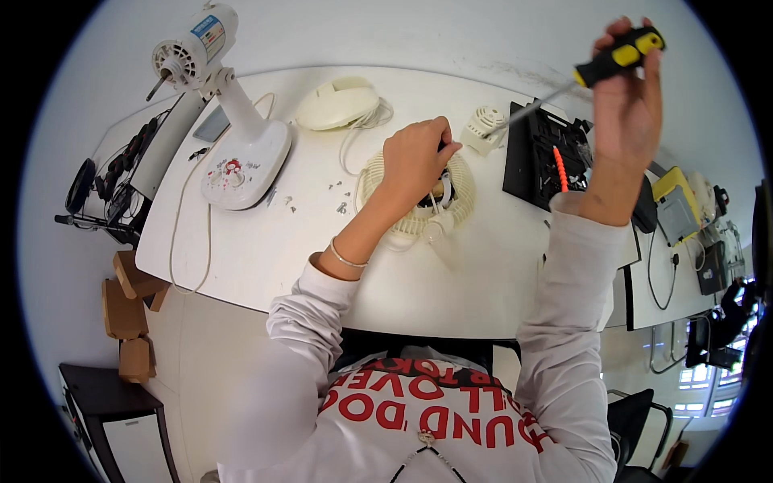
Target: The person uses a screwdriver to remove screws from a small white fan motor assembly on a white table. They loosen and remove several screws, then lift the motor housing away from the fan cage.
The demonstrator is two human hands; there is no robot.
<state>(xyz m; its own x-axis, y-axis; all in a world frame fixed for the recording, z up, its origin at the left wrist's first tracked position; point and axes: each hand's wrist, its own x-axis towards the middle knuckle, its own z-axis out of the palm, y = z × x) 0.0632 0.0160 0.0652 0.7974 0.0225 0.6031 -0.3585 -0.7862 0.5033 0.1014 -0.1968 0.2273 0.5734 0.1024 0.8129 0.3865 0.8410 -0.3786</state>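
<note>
My right hand (628, 113) is raised at the upper right, closed on a screwdriver with a black and yellow handle (618, 58). Its long metal shaft slants down to the left, and the tip ends near a small cream vented cover (485, 122). My left hand (412, 165) rests over a round cream fan guard (465, 189) with its fingers curled together. Something dark shows at the fingertips, too little to name. Inside the guard sit a motor part and dark inner pieces, partly hidden by that hand. A cream neck (439, 227) points toward me.
On the left stands a white fan base with its bare motor head (193, 50). A cream rounded cover (336, 105) with a cord lies behind. Loose screws (342, 208) are scattered left of the guard. A black tool case (527, 161) holds an orange spiral piece (560, 169).
</note>
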